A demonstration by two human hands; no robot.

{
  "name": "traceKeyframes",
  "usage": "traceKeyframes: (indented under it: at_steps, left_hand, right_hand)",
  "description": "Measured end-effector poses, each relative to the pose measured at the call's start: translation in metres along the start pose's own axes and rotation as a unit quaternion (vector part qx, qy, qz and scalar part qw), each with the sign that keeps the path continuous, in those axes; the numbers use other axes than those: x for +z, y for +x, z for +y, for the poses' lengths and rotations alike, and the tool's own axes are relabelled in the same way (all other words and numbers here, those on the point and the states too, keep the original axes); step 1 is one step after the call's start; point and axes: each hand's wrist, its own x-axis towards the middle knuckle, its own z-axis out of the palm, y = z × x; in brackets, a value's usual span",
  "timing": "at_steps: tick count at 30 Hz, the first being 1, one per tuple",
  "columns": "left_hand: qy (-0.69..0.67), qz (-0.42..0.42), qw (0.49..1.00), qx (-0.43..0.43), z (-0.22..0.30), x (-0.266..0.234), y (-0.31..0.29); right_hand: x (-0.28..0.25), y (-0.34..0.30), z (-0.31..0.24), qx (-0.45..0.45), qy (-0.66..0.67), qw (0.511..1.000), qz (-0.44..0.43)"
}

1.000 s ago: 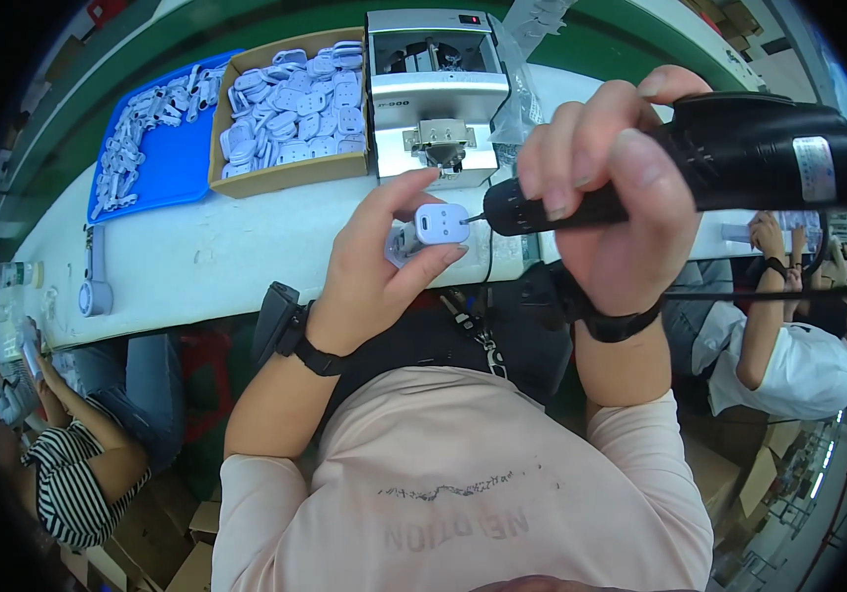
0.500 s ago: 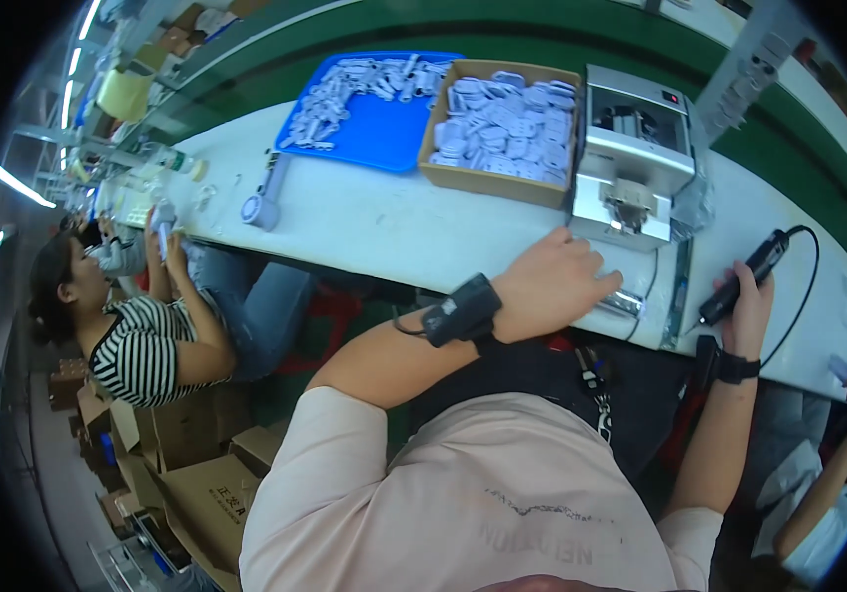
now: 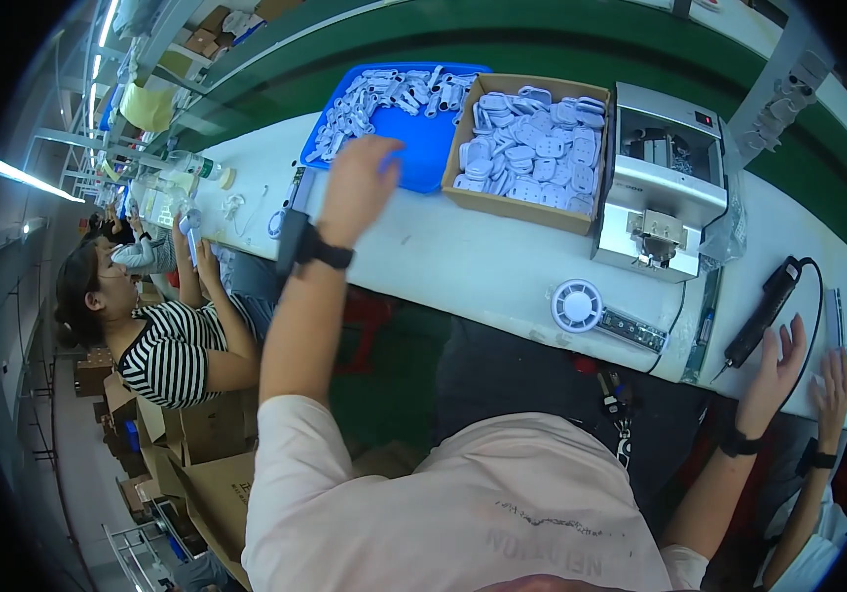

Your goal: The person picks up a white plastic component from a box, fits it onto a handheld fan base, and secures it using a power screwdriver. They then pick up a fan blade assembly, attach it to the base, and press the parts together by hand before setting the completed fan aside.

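My left hand (image 3: 359, 192) reaches over the near edge of the blue tray (image 3: 413, 153), which holds several slim white plastic parts (image 3: 349, 113). Its fingers are blurred, so I cannot make out anything in them. My right hand (image 3: 776, 380) has its fingers apart and holds nothing. Beside it on the table lies a black electric screwdriver (image 3: 764, 311) with a cable. Near the table's front edge is a small fan (image 3: 578, 306) with a round white grille and a dark, see-through-looking handle (image 3: 635, 331). Another similar piece lies partly hidden behind my left wrist.
A cardboard box (image 3: 458, 187) full of white plastic covers stands right of the tray. Beside it stands a silver screw-feeding machine (image 3: 665, 187). A co-worker in a striped top (image 3: 182, 345) sits at left; another co-worker's hand (image 3: 831, 390) is at far right.
My left hand has moved left and away from me, from the front edge to the tray, uncovering the small fan. My right hand has let go of the screwdriver, which now lies on the table.
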Motion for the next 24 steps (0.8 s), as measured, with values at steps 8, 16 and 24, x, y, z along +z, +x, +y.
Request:
traceKeyframes:
  at_steps: [8,16,24]
  left_hand:
    - [0.302,-0.347,0.880,-0.116,-0.163,0.019,0.044]
    - [0.206,-0.372,0.905,-0.024,-0.180,0.004,0.059]
    - [-0.125,-0.132,0.981,-0.075,-0.027,-0.014,0.027]
  right_hand:
    - [0.004,-0.057,-0.058,0.021,0.065,0.996,-0.060]
    - [0.019,-0.047,-0.082,-0.020,0.028,0.997,-0.069]
    - [0.021,-0.052,-0.101,-0.030,0.046,0.994,-0.097]
